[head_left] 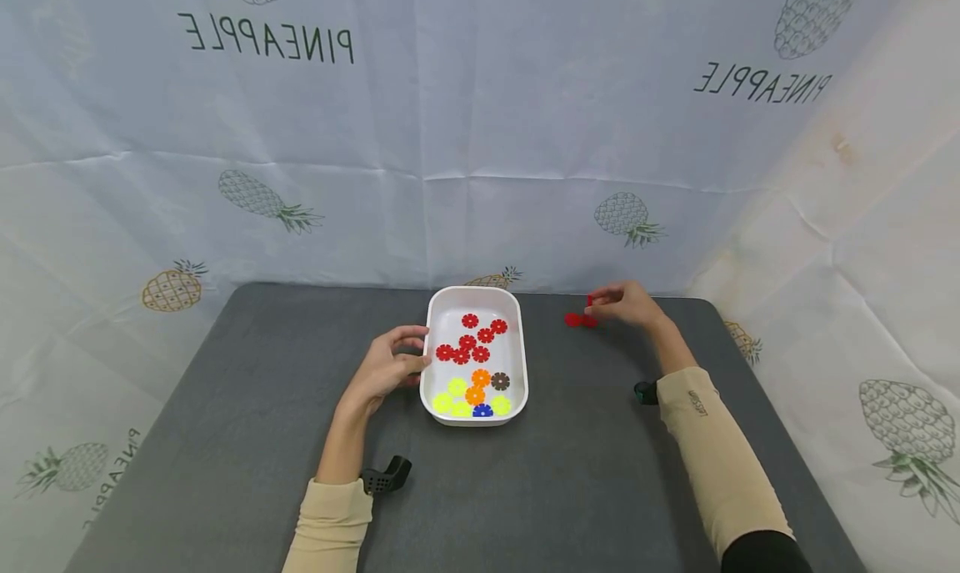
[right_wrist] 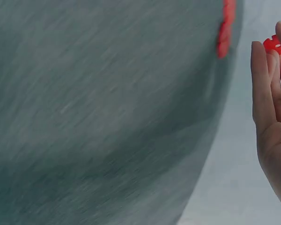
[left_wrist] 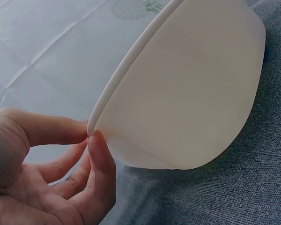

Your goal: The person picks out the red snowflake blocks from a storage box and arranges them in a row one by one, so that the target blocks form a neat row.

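A white plastic tray (head_left: 512, 348) stands on the table, its outer wall (left_wrist: 187, 84) filling much of the left wrist view. My left hand (head_left: 384, 368) pinches the tray's left rim between thumb and finger. Inside lie several notched red discs (head_left: 481, 354) towards the far end, with yellow discs (head_left: 442, 403), orange discs (head_left: 475, 395), a brown disc (head_left: 500, 381) and a blue disc (head_left: 482, 410) nearer me. My right hand (head_left: 630, 304) pinches a notched red disc (right_wrist: 272, 45) near the table's back edge. Other red discs (head_left: 572, 319) lie on the table beneath those fingertips.
The dark grey table (head_left: 600, 464) ends just behind the tray. A pale curtain (head_left: 510, 123) printed with pineapples hangs behind it and along the sides. Black wrist devices (head_left: 387, 476) are worn on both arms, below light sleeves.
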The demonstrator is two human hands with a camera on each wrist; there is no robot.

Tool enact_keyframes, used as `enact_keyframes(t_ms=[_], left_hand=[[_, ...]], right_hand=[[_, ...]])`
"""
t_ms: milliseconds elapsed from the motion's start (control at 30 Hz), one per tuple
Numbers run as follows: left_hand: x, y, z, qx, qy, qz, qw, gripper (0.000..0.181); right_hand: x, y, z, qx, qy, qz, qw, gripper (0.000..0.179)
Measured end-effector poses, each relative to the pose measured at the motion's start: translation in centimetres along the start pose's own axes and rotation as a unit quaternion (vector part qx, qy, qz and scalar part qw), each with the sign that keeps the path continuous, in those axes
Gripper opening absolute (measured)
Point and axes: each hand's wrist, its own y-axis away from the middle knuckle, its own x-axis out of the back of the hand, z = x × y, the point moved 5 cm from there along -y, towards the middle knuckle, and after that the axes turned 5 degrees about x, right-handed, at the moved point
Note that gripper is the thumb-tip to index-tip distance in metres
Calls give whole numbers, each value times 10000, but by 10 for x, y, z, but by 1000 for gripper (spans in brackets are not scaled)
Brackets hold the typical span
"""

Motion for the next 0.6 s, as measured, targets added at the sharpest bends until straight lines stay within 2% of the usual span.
enact_keyframes(t_ms=[233,333,433,600], left_hand=[[1,-1,-2,50,-11,33,10000,53],[1,-1,-2,53,-40,45,10000,53],[1,-1,-2,50,-31,51,10000,54],[0,-1,-2,23,-51,58,10000,54]], right_hand=[[8,10,31,-352,505,99,9981,52],[10,13,41,-558,398,141,9975,54],[9,15,46,-677,42,158,9976,54],[5,15,50,-518,-155,102,9985,54]])
